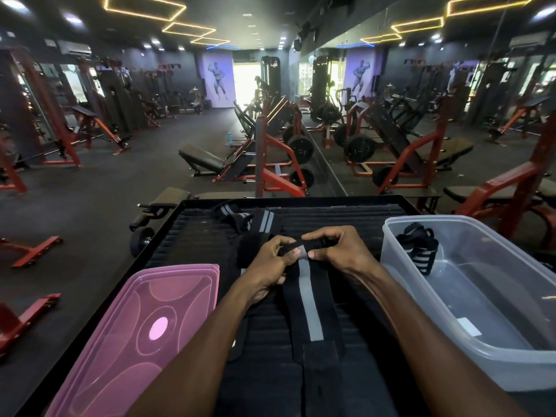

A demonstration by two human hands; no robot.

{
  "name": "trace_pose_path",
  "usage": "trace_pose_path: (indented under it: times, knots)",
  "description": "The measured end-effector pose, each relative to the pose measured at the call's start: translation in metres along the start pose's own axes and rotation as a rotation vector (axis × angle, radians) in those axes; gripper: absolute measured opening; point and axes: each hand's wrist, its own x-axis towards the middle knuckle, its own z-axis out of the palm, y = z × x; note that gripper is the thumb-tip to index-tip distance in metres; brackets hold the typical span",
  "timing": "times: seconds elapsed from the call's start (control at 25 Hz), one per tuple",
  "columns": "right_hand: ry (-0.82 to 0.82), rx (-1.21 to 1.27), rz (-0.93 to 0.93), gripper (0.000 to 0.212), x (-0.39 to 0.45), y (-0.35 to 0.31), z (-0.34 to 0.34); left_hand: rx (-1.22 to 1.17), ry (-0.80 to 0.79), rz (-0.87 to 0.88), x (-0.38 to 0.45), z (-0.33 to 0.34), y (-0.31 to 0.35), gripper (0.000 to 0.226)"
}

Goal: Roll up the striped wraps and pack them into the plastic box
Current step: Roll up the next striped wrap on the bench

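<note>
Centre of frame: left hand [272,261] and right hand [337,248] pinch the far end of one flat striped wrap [310,299], apparently to start a tight roll. One rolled wrap [419,246] sits in the plastic box [451,365] at right; two loose wraps [240,216] lie beyond; one pink lid [132,335] lower left.

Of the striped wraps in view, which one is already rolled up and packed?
The rolled wrap at the far left end of the clear plastic box. The others lie unrolled on the black platform, one pinched by both hands.
</note>
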Motion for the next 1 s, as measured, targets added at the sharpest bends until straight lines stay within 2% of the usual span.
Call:
trace_pose_path:
  times: [0.08,0.2,0.32,0.52,0.6,0.76,0.84,1.0]
  knots:
    - [-0.023,0.035,0.02,0.034,0.0,-0.002,-0.001,0.053,0.031,0.053,0.0,0.002,0.001,0.01]
    - [-0.049,0.15,0.114,0.018,-0.001,-0.003,0.0,0.054,0.088,0.198,0.0,0.0,0.0,0.02]
    - [-0.016,0.068,0.06,0.015,-0.001,0.001,0.001,0.03,0.103,0.251,0.001,-0.001,-0.001,0.028]
    - [0.007,0.14,0.037,0.033,0.0,0.0,0.001,-0.238,0.049,0.032,-0.002,0.002,0.002,0.032]
    - [-0.004,0.147,0.062,0.036,0.001,0.001,0.002,-0.24,0.004,-0.029,-0.002,0.0,0.001,0.033]
    - [0.001,0.163,0.138,0.028,0.005,0.007,0.001,-0.217,-0.087,-0.082,-0.006,0.0,0.004,0.038]
    - [0.001,0.089,0.169,0.022,0.005,0.008,0.001,-0.21,-0.125,-0.108,-0.009,0.001,0.006,0.039]
    - [0.003,0.014,0.144,0.017,0.002,0.005,0.004,-0.171,-0.197,-0.148,-0.01,0.001,0.006,0.04]
